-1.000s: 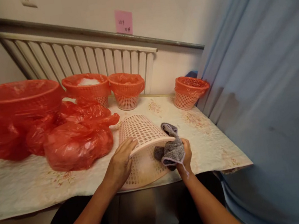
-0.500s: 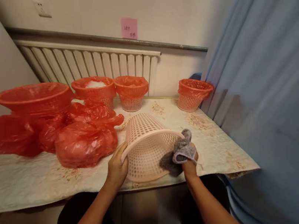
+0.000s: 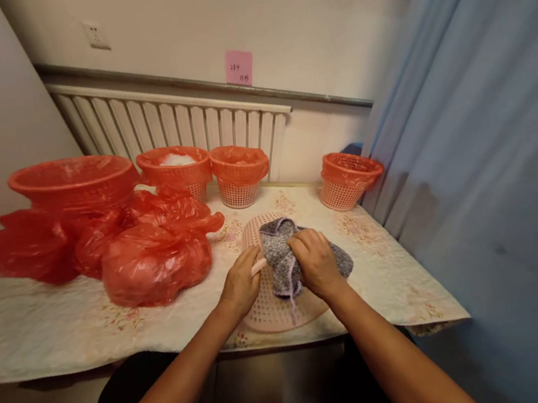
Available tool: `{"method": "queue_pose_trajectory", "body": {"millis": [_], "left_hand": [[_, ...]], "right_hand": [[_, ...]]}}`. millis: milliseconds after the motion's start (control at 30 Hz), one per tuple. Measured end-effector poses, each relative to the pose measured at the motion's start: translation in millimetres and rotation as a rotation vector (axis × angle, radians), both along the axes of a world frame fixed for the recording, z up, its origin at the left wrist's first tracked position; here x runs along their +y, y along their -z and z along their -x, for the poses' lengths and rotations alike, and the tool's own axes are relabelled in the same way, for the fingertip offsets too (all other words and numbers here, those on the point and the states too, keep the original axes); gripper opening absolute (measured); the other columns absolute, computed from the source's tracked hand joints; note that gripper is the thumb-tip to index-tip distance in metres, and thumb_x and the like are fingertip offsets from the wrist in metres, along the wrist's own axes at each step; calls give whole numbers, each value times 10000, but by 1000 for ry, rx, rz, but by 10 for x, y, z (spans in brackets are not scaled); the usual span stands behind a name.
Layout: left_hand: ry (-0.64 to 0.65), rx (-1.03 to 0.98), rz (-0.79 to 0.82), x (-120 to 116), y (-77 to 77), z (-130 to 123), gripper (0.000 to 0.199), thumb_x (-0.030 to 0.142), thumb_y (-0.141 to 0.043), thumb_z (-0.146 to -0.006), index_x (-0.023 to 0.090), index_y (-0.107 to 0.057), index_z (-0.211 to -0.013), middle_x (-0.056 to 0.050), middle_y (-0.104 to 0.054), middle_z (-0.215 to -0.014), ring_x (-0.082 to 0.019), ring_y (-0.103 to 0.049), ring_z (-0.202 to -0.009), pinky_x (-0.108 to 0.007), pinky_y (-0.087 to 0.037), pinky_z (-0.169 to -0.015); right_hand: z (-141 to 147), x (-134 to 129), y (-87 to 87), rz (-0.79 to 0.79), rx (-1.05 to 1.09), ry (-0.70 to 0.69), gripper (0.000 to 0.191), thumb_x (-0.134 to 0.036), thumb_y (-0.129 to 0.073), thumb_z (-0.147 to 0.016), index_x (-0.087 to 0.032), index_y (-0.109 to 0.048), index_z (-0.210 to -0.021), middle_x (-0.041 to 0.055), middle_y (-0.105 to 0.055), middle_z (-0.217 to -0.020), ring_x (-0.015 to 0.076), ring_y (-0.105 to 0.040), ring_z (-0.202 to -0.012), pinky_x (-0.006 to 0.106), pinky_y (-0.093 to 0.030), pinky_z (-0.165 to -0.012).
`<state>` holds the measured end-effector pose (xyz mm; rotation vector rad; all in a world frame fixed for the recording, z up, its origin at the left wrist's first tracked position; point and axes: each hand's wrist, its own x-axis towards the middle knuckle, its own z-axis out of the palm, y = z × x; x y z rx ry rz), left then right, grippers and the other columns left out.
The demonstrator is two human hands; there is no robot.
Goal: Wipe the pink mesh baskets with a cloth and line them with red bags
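Observation:
A pale pink perforated plastic basket (image 3: 265, 313) lies tipped on its side near the table's front edge, its mouth turned toward me. My left hand (image 3: 240, 285) grips its rim on the left, fingers closed around the edge. In my right hand (image 3: 317, 263) is a grey cloth (image 3: 278, 247) with a light purple edge and a loose thread hanging down. The cloth lies against the top of the basket's rim, close to my left hand, and covers part of the opening. One end of it trails out to the right of my right hand.
Red plastic bags (image 3: 157, 262) are heaped on the left of the flowered tablecloth (image 3: 384, 292). Behind stand a wide red-lined basket (image 3: 74, 180) and two smaller lined baskets (image 3: 240, 192). Another lined basket (image 3: 345, 190) is by the blue curtain (image 3: 474, 151). A radiator (image 3: 171, 125) runs behind.
My right hand has brought the cloth from the right side of the rim up and left to its top. My left hand has shifted right and slightly up along with the basket's rim.

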<state>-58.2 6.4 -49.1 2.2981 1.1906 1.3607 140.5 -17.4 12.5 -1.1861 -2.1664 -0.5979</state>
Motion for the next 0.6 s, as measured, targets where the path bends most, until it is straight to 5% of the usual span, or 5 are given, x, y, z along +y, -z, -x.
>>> {"method": "queue_pose_trajectory", "body": {"millis": [133, 300, 433, 600], "left_hand": [[144, 4, 31, 18, -218, 8, 531, 6, -411, -770, 143, -560, -1261, -121, -616, -1284, -212, -531, -1253, -428, -398, -1111], [99, 26, 45, 46, -67, 106, 628, 0, -412, -721, 130, -535, -1322, -133, -573, -1369, -246, -500, -1301, -491, -373, -1125], [42, 31, 19, 58, 90, 196, 613, 28, -416, -722, 108, -556, -1314, -155, -572, -1370, -269, -517, -1289, -510, -393, -1111], [27, 50, -2, 54, 101, 206, 617, 30, -406, -728, 120, -551, -1321, -145, -577, -1369, -256, -524, -1285, -501, -410, -1103]], "right_hand": [[95, -5, -47, 45, -65, -2, 188, -131, -449, -922, -162, -610, -1015, 108, -609, -1005, 248, -476, -953, 383, -373, -821], [-126, -2, 55, 70, 30, 0, 240, -159, -437, -940, -182, -565, -1142, 99, -604, -1102, 243, -491, -995, 386, -383, -845], [-476, 14, 438, 43, 368, 24, 228, -226, -466, -914, -175, -561, -1115, 97, -600, -1046, 236, -508, -992, 399, -417, -887], [-640, -77, 1050, 93, 975, 204, 275, -325, -581, -845, -165, -588, -1069, 66, -609, -979, 221, -560, -926, 389, -461, -835]]}}
